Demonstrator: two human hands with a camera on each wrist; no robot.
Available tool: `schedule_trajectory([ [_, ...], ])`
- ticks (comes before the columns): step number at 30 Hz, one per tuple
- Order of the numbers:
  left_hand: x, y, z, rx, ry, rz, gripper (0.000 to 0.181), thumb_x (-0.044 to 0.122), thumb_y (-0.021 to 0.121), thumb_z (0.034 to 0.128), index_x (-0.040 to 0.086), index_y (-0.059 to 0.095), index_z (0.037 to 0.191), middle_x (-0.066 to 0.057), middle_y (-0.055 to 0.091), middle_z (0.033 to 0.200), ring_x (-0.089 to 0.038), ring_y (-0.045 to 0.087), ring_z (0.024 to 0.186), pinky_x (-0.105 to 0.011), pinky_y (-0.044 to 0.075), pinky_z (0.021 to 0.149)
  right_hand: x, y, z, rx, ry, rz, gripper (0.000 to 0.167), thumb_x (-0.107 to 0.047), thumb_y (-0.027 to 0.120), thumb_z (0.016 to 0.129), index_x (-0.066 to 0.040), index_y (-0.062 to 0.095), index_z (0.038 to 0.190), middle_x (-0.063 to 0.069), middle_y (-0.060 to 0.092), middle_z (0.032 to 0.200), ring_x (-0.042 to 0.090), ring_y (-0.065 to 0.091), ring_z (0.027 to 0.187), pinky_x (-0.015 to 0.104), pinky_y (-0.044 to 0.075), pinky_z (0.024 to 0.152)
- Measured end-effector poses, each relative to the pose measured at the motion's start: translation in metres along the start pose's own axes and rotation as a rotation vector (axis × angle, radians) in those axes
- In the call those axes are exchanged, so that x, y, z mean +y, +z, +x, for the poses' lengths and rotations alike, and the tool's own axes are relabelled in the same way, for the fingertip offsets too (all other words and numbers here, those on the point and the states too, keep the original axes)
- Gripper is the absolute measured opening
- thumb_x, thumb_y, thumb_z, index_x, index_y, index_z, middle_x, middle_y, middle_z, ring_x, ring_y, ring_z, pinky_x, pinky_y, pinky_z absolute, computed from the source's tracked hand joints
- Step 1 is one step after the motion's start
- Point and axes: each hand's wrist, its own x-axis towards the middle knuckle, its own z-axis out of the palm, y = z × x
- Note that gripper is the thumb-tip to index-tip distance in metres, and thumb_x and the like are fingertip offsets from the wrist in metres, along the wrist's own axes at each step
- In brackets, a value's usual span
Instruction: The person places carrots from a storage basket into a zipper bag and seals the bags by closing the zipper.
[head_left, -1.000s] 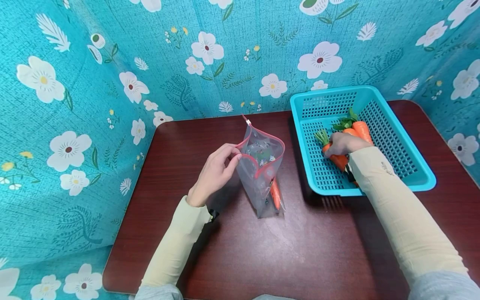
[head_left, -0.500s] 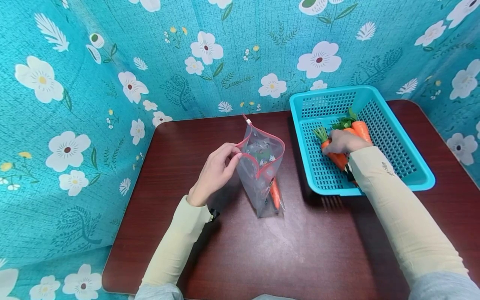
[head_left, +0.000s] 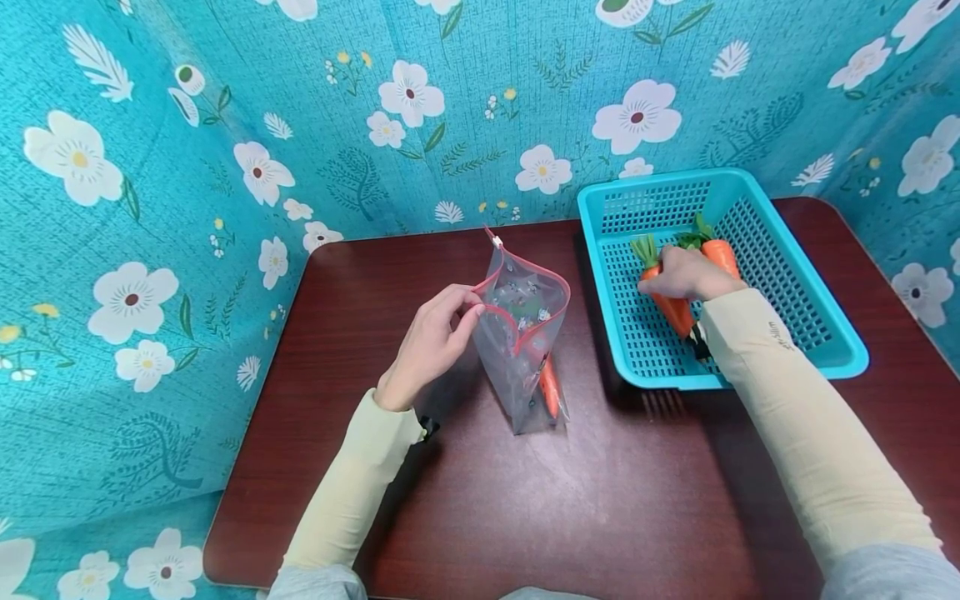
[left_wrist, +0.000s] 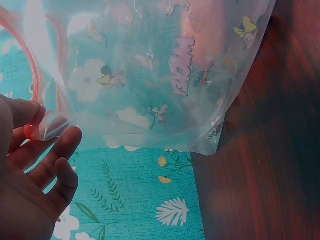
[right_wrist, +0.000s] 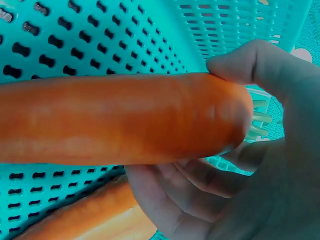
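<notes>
We wear cream sleeves (head_left: 337,492), the right one bearing dark lettering (head_left: 780,335), with grey cloth (head_left: 885,573) higher up and black pieces (head_left: 428,429) at both wrists.

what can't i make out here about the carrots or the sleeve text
Held carrot: far end cut off by the left edge, right wrist view.
Carrot by the leaves: lower part hidden by right hand and sleeve, head view.
Bagged carrot: upper part obscured by the zip bag, head view.
Sleeve lettering: too small, head view.
</notes>
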Motion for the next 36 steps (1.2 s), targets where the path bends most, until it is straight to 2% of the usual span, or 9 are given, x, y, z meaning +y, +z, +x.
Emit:
schedule_trajectory([
  [8, -0.001, 0.0, -0.001, 0.007, 0.002, -0.002, 0.015, 0.014, 0.068, 0.089, 0.011, 0.063, 0.103, -0.003, 0.062, 0.097, -0.012, 0.051, 0.076, -0.024, 0.049, 0.063, -0.003, -0.004, -0.002, 0.043, -0.019, 0.023, 0.056, -0.04, 0.06, 0.09, 0.006, 0.039, 0.114, 0.022, 0.05, 0.094, 0.033, 0.051, 0.08, 0.039, 0.044, 0.063],
  [14, -0.002, -0.001, -0.001, 0.003, -0.005, -0.003, 0.015, 0.015, 0.068, 0.0896, 0.01, 0.064, 0.103, -0.003, 0.063, 0.098, -0.012, 0.051, 0.076, -0.024, 0.05, 0.064, -0.007, -0.004, -0.002, 0.108, -0.054, 0.049, 0.049, -0.039, 0.06, 0.089, 0.0, 0.042, 0.11, 0.018, 0.051, 0.089, 0.03, 0.05, 0.074, 0.037, 0.042, 0.06],
  [22, 0.0, -0.003, -0.003, 0.006, -0.025, -0.006, 0.014, 0.015, 0.067, 0.0898, 0.01, 0.064, 0.103, -0.004, 0.062, 0.097, -0.013, 0.051, 0.076, -0.024, 0.049, 0.064, -0.013, -0.008, -0.009, 0.144, -0.058, 0.079, 0.065, -0.041, 0.057, 0.09, 0.004, 0.037, 0.131, 0.025, 0.055, 0.102, 0.031, 0.055, 0.076, 0.037, 0.045, 0.06],
  [36, -0.001, -0.003, -0.003, 0.012, -0.036, -0.018, 0.015, 0.015, 0.068, 0.0895, 0.01, 0.063, 0.102, -0.004, 0.062, 0.096, -0.013, 0.052, 0.076, -0.025, 0.051, 0.065, -0.019, -0.013, -0.01, 0.243, -0.091, 0.128, 0.064, -0.04, 0.057, 0.09, 0.001, 0.036, 0.135, 0.026, 0.054, 0.108, 0.029, 0.057, 0.072, 0.034, 0.046, 0.054],
])
